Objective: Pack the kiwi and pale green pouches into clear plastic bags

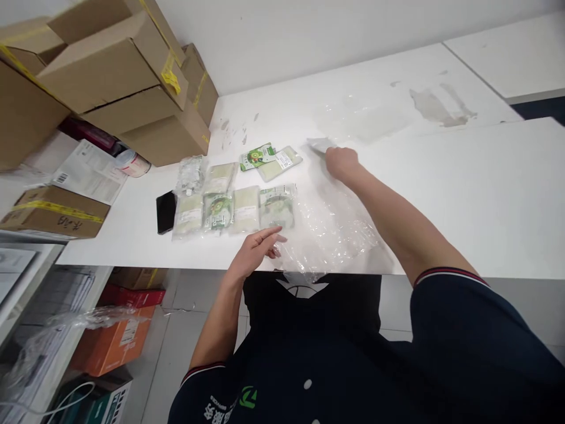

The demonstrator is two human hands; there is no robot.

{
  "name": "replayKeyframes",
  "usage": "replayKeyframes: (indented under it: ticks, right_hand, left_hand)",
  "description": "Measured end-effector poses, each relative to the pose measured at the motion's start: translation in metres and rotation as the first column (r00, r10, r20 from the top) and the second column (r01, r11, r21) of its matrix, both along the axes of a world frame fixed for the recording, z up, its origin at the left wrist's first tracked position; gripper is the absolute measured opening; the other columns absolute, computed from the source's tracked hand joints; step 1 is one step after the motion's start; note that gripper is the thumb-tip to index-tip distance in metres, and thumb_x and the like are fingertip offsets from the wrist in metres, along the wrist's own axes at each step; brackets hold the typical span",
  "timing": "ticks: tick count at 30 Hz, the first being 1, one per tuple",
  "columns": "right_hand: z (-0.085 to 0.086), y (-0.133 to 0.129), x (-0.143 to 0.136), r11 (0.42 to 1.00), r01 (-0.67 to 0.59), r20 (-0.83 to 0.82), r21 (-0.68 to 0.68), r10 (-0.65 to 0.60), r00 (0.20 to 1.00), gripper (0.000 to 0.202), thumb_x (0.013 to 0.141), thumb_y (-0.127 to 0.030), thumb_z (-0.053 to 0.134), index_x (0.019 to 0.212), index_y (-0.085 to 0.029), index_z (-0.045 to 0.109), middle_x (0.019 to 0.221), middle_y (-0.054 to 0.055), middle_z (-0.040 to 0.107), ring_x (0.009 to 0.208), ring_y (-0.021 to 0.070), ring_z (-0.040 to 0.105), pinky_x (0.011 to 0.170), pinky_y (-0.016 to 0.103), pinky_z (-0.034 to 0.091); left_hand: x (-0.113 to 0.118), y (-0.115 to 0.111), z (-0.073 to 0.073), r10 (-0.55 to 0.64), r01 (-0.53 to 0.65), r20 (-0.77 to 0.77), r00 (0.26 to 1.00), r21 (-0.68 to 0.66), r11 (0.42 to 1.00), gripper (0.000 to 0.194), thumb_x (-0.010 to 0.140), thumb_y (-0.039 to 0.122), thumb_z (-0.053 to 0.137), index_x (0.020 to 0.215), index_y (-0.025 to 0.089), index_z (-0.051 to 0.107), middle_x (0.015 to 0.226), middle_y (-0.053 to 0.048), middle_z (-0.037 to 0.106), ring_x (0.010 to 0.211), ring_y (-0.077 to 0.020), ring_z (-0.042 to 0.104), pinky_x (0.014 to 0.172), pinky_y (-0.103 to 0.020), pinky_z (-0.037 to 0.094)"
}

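My right hand [342,163] is closed on a small flat silvery packet [321,144] above the middle of the table. Near the front edge, my left hand [260,250] has its fingers apart beside a clear plastic sheet [333,227] and just below a green-and-white packet [277,207]. To the left of that packet lie a pale packet [246,209], a green packet [219,211] and several other wrapped packets. Farther back, a bright green packet [257,156] partly overlaps a pale labelled one [281,164].
A black phone [166,212] lies left of the packets. Cardboard boxes [119,76] are stacked at the back left, near a white tub [133,163]. Another clear plastic sheet [362,121] lies towards the back. An orange box [115,340] sits below the table.
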State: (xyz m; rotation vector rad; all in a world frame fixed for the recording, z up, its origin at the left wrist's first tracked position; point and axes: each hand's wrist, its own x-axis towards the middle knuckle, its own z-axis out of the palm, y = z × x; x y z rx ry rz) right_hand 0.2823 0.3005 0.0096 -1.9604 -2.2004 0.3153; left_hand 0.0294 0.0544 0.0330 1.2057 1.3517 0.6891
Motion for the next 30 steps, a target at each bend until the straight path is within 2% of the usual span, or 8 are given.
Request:
replayKeyframes:
  ticks: [3, 8, 11, 15, 18, 23, 27, 30]
  right_hand:
    - [0.025, -0.027, 0.037, 0.979, 0.162, -0.178, 0.122, -0.139, 0.974, 0.036, 0.095, -0.038, 0.046, 0.116, -0.012, 0.06, 0.099, 0.02, 0.066, 0.105, 0.0375, 0.06, 0.089, 0.056, 0.046]
    - [0.06, -0.11, 0.095, 0.965, 0.158, -0.69, 0.212, 0.033, 0.723, 0.031, 0.096, -0.048, 0.044, 0.109, -0.024, 0.061, 0.103, 0.008, 0.067, 0.09, 0.0242, 0.064, 0.077, 0.042, 0.057]
    - [0.057, -0.151, 0.115, 0.991, 0.093, -0.837, 0.098, 0.032, 0.546, 0.028, 0.093, -0.048, 0.053, 0.103, -0.024, 0.063, 0.1, 0.005, 0.067, 0.085, 0.0202, 0.065, 0.071, 0.037, 0.06]
    - [0.032, -0.179, 0.132, 0.993, 0.046, -0.88, -0.109, -0.118, 0.46, 0.023, 0.088, -0.044, 0.062, 0.096, -0.023, 0.066, 0.084, 0.003, 0.066, 0.076, 0.0179, 0.065, 0.065, 0.036, 0.06]
    - [0.014, -0.187, 0.132, 0.971, -0.008, -0.856, -0.237, -0.205, 0.474, 0.021, 0.088, -0.042, 0.06, 0.097, -0.024, 0.066, 0.084, 0.004, 0.066, 0.077, 0.0186, 0.065, 0.067, 0.038, 0.061]
    - [0.003, -0.183, 0.105, 0.939, -0.124, -0.794, -0.322, -0.196, 0.576, 0.028, 0.093, -0.042, 0.052, 0.108, -0.023, 0.067, 0.095, 0.008, 0.071, 0.087, 0.0226, 0.068, 0.073, 0.042, 0.062]
    - [-0.003, -0.174, 0.087, 0.916, -0.162, -0.702, -0.367, -0.159, 0.694, 0.026, 0.094, -0.038, 0.051, 0.108, -0.024, 0.067, 0.091, 0.006, 0.072, 0.075, 0.0203, 0.068, 0.067, 0.039, 0.06]
    - [-0.011, -0.169, 0.083, 0.922, -0.111, -0.607, -0.37, -0.149, 0.781, 0.027, 0.093, -0.038, 0.051, 0.109, -0.023, 0.068, 0.076, 0.003, 0.068, 0.059, 0.0173, 0.062, 0.065, 0.039, 0.056]
  left_hand:
    - [0.01, 0.0, -0.001, -0.178, 0.205, 0.207, 0.962, -0.115, 0.972, 0.059, 0.093, 0.043, 0.058, 0.148, 0.027, 0.044, 0.152, -0.013, 0.046, 0.091, -0.0164, 0.07, 0.086, -0.037, 0.058]
    - [0.08, 0.0, -0.023, -0.357, 0.382, 0.241, 0.903, -0.065, 0.922, 0.081, 0.095, 0.026, 0.048, 0.158, 0.037, -0.002, 0.167, -0.011, 0.005, 0.102, -0.0177, 0.069, 0.093, -0.039, 0.056]
    - [0.121, 0.001, -0.03, -0.457, 0.46, -0.084, 0.886, 0.033, 0.887, 0.082, 0.095, 0.018, 0.039, 0.157, 0.029, -0.012, 0.16, -0.018, 0.029, 0.091, -0.0164, 0.069, 0.085, -0.035, 0.056]
    - [0.141, 0.001, -0.035, -0.214, 0.483, -0.707, 0.674, 0.203, 0.852, 0.067, 0.097, 0.017, 0.036, 0.159, 0.017, 0.012, 0.102, -0.015, 0.068, 0.078, -0.0204, 0.065, 0.073, -0.034, 0.051]
    - [0.134, 0.0, -0.042, -0.069, 0.483, -0.817, 0.572, 0.268, 0.833, 0.058, 0.096, 0.015, 0.038, 0.153, 0.022, 0.036, 0.071, -0.006, 0.061, 0.059, -0.0168, 0.057, 0.062, -0.03, 0.045]
    - [0.121, 0.004, -0.056, 0.028, 0.492, -0.744, 0.668, 0.469, 0.734, 0.04, 0.093, 0.014, 0.037, 0.113, 0.019, 0.071, 0.056, -0.005, 0.048, 0.052, -0.0148, 0.045, 0.056, -0.029, 0.036]
    - [0.119, 0.009, -0.061, 0.04, 0.53, -0.755, 0.654, 0.496, 0.688, 0.042, 0.098, 0.017, 0.031, 0.078, 0.02, 0.068, 0.063, -0.009, 0.053, 0.064, -0.0191, 0.051, 0.064, -0.035, 0.038]
    - [0.116, 0.016, -0.062, 0.039, 0.591, -0.777, 0.629, 0.51, 0.625, 0.039, 0.098, 0.017, 0.031, 0.083, 0.021, 0.066, 0.081, -0.012, 0.063, 0.082, -0.0232, 0.059, 0.078, -0.042, 0.043]
